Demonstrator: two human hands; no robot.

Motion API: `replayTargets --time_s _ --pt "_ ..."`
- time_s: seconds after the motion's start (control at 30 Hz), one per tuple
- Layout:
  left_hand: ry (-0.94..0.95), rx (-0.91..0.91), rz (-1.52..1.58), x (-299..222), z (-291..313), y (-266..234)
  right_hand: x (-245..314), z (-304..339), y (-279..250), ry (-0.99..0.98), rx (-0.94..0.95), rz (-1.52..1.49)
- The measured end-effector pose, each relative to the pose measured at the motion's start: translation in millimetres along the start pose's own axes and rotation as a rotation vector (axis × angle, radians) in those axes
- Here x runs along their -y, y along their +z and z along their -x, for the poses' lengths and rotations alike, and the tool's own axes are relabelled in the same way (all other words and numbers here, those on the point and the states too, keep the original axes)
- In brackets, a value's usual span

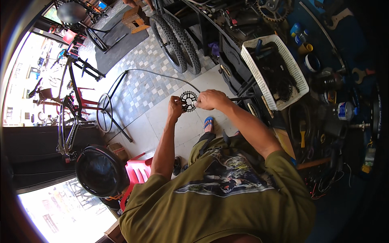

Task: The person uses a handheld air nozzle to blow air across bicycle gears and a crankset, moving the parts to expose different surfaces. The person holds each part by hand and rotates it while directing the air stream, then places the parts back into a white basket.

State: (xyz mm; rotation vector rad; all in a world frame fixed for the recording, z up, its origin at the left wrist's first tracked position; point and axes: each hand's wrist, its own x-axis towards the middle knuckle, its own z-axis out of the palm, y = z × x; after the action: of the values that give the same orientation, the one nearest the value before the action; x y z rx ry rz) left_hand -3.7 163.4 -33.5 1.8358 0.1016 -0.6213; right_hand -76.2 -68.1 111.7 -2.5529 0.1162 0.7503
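A black toothed bicycle chainring [187, 97] is held up in front of me, its open centre showing the pale floor behind. My left hand [175, 108] is closed on its left edge, the thumb and fingers pinching the rim. On the opposite edge, the fingers of my right hand [212, 99] are bent and pressed together at the teeth. A small pale patch shows at those fingertips, too small to name. Behind my right hand passes a thin dark curved tube [164, 74].
At right, a white perforated basket [279, 106] of dark parts stands on a cluttered workbench with cans and tools. Bicycle wheels [172, 44] stand ahead. Leftward are a bicycle frame [73, 77], a floor stand [106, 113], a red plastic chair [139, 170] and a round black seat [99, 170]. Another person's hands are near a cardboard box [135, 19].
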Motion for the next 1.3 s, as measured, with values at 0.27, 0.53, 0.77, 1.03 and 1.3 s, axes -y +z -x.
replayTargets --time_s 0.27,0.53,0.77,1.03,1.3 --pt "0.008 0.0 0.021 -13 0 8 -5 11 -9 -0.011 0.09 -0.071" --pt "0.054 0.006 -0.047 -30 -2 31 -21 15 -9 0.065 -0.059 -0.019" --pt "0.388 0.05 -0.532 -22 -15 34 -25 29 -16 0.065 0.07 -0.139" --pt "0.641 -0.048 -0.875 -30 -5 16 -66 29 22 0.113 -0.062 -0.065" --pt "0.613 -0.072 -0.698 -41 -1 8 -50 23 3 -0.063 0.111 -0.27"
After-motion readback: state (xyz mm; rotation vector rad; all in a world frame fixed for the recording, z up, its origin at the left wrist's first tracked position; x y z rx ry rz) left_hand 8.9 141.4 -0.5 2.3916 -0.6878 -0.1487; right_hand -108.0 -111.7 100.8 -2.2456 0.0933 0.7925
